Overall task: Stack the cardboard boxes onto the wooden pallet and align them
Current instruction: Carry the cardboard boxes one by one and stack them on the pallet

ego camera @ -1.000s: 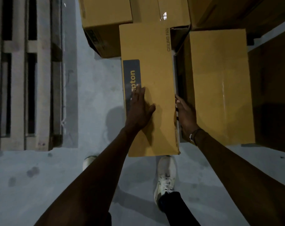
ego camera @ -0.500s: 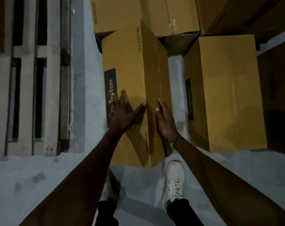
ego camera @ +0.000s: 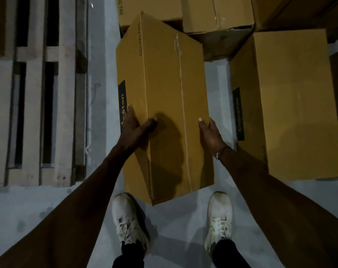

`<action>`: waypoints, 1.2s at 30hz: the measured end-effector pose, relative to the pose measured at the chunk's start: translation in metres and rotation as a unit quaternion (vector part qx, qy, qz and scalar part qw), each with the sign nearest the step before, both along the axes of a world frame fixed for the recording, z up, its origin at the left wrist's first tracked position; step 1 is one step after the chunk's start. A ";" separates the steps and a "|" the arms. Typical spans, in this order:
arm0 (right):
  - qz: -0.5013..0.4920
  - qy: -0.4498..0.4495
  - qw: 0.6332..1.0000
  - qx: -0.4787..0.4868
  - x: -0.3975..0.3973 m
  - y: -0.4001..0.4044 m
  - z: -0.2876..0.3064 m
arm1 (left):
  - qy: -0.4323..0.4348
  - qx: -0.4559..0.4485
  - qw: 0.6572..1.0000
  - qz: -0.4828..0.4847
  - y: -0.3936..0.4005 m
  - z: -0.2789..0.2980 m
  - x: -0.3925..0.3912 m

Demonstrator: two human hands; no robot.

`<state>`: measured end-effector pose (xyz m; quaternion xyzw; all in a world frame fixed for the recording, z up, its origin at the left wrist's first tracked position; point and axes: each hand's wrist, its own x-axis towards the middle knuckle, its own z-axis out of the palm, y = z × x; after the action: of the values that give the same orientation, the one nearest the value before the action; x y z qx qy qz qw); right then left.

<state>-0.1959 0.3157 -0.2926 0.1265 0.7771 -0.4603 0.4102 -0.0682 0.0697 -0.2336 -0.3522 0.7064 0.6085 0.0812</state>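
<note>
Between the feet, both hands are clamping the tilted cardboard box (ego camera: 164, 105): left hand (ego camera: 134, 126) and right hand (ego camera: 210, 132) gripping opposite sides, probably for carrying left to the wooden pallet (ego camera: 35, 113).

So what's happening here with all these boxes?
A person stands over a long cardboard box and holds it between both hands: the left hand on its left face, thumb across the top, the right hand on its right edge. The box sits tilted, its near corner between the person's shoes. The wooden pallet lies to the left; a second box stands on the floor to the right, more behind.
</note>
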 end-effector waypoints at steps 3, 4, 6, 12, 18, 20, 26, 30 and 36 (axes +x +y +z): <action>-0.033 0.004 0.999 -0.032 0.002 0.003 -0.002 | 0.004 0.040 0.999 0.030 -0.002 0.001 0.006; -0.034 0.012 0.999 -0.038 0.005 0.002 0.002 | -0.005 0.065 0.996 0.054 -0.002 0.003 0.009; -0.033 0.025 0.998 -0.043 0.010 0.000 0.012 | -0.005 0.106 0.991 0.079 -0.001 0.007 0.016; 0.007 0.049 0.998 -0.025 0.016 0.000 0.069 | 0.006 0.124 0.986 0.111 0.002 0.048 0.038; 0.019 0.082 0.995 -0.045 0.020 -0.001 0.166 | 0.002 0.115 0.982 0.150 0.003 0.140 0.045; 0.010 0.086 0.995 -0.057 0.022 -0.002 0.211 | -0.021 0.133 0.978 0.160 0.004 0.179 0.047; 0.056 0.139 0.985 -0.087 0.026 0.008 0.350 | -0.006 0.085 0.978 0.192 0.010 0.315 0.070; 0.106 0.162 0.974 -0.119 0.039 0.022 0.447 | 0.022 0.047 0.977 0.207 0.031 0.420 0.098; 0.161 0.166 0.956 -0.181 0.088 0.041 0.579 | 0.032 0.036 0.961 0.273 0.078 0.563 0.174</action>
<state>-0.1083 0.3568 0.2863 -0.1552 0.7478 -0.5356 0.3603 0.1057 0.1480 0.3294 -0.5087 0.5634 0.6436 -0.0985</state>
